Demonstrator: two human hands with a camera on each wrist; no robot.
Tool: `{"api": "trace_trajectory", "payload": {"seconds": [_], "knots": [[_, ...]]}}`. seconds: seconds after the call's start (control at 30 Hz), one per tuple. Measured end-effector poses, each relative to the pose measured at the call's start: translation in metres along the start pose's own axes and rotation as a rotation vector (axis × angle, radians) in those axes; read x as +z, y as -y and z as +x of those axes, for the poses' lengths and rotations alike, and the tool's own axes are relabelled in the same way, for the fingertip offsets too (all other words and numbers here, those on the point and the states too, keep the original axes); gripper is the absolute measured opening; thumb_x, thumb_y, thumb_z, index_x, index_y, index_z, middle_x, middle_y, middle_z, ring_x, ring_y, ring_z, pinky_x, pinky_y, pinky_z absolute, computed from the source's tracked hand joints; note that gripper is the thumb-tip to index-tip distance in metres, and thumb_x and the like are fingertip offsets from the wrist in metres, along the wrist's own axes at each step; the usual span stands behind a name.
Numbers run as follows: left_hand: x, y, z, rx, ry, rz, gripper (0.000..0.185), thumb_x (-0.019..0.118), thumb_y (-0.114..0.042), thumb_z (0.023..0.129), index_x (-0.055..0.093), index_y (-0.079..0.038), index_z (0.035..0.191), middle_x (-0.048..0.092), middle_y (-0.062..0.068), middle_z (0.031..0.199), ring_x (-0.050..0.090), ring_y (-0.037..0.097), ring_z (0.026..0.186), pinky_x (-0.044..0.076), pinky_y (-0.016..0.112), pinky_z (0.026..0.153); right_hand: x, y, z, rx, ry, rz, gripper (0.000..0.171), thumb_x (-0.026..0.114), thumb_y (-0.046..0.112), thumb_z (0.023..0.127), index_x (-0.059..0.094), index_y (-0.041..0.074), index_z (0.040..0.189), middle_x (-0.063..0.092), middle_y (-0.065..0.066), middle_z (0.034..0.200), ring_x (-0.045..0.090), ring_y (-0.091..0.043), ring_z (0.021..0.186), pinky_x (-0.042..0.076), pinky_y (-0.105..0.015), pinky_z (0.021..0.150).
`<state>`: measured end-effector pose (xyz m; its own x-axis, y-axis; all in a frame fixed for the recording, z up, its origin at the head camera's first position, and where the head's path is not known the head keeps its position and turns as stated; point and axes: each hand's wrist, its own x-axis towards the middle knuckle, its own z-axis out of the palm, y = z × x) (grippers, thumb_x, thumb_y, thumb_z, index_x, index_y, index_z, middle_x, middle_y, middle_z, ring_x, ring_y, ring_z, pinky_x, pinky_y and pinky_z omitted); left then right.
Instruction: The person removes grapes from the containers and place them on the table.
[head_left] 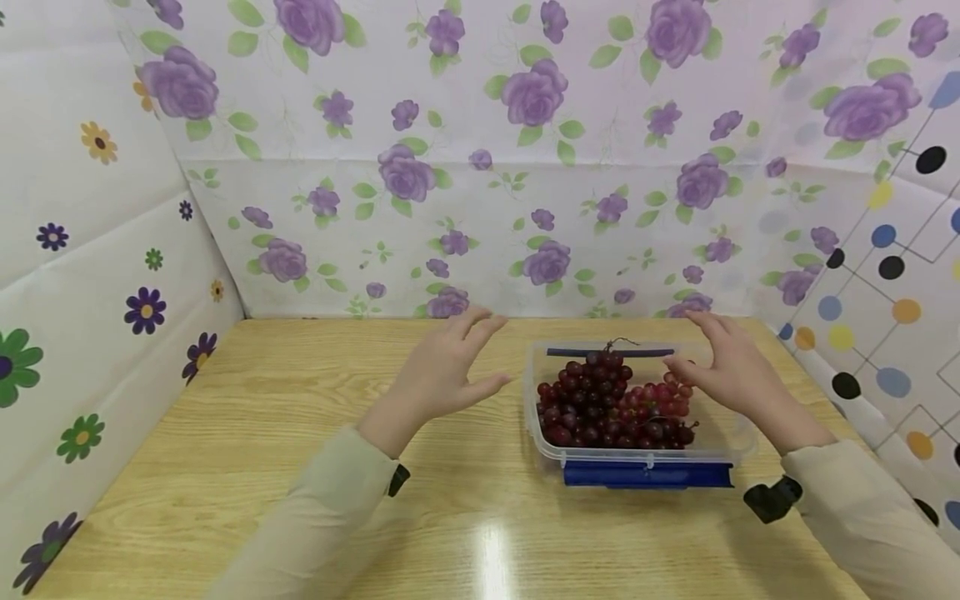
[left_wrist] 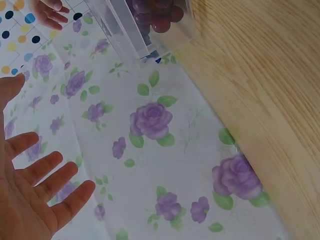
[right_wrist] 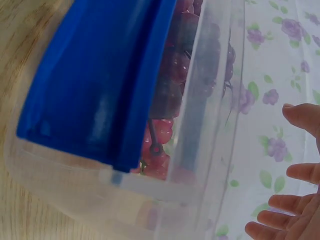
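Note:
On the right half of the table stands a clear plastic box (head_left: 720, 433) with a blue clasp (head_left: 648, 473) along its near side. Dark red grapes (head_left: 592, 396) fill its left and middle, with a lighter red bunch (head_left: 660, 396) at their right. My left hand (head_left: 450, 371) hovers left of the box, fingers spread and holding nothing. Over the box's right side, my right hand (head_left: 727, 362) is raised with its fingers loosely extended. The right wrist view shows the blue clasp (right_wrist: 100, 80) up close, with the right hand (right_wrist: 295, 200) apart from it.
The wooden table (head_left: 300, 483) reaches back to a wall sheet (head_left: 480, 217) printed with purple roses. A flower-print sheet (head_left: 90, 275) stands at the left, and a dotted sheet (head_left: 892, 317) at the right. Each wrist wears a small black camera (head_left: 774, 500).

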<state>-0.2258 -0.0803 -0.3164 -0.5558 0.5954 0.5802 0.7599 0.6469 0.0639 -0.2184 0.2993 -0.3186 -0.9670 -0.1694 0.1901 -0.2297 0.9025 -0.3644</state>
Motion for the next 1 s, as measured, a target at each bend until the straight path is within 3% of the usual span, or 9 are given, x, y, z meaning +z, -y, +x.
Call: {"api": "trace_trajectory", "payload": {"seconds": [0.47,0.73,1.0], "knots": [[0.008,-0.011,0.016,-0.034,0.073,-0.022,0.063,0.068,-0.040,0.086,0.047,-0.010,0.138,0.055,0.013,0.128,0.061,0.027,0.105,0.052,0.039,0.085,0.003,-0.014,-0.003,0.023,0.006,0.068,0.081,0.058,0.048,0.092,0.025,-0.001,0.148,0.028,-0.035,0.144,0.029,-0.055,0.128,0.029,-0.071,0.094],[0.017,-0.017,0.023,-0.014,0.096,-0.053,0.061,0.068,-0.036,0.086,0.048,-0.009,0.136,0.056,0.011,0.124,0.060,0.024,0.101,0.053,0.034,0.080,0.001,-0.018,-0.003,0.065,0.050,0.116,0.082,0.056,0.048,0.092,0.021,0.000,0.149,0.028,-0.032,0.147,0.034,-0.056,0.123,0.037,-0.068,0.090],[0.024,-0.025,0.032,0.007,0.134,-0.039,0.058,0.064,-0.041,0.089,0.046,-0.013,0.137,0.058,0.006,0.127,0.061,0.020,0.106,0.054,0.032,0.077,-0.001,-0.019,-0.006,0.057,0.068,0.115,0.076,0.054,0.044,0.095,0.025,-0.003,0.147,0.030,-0.033,0.145,0.037,-0.057,0.121,0.037,-0.068,0.090]]}}
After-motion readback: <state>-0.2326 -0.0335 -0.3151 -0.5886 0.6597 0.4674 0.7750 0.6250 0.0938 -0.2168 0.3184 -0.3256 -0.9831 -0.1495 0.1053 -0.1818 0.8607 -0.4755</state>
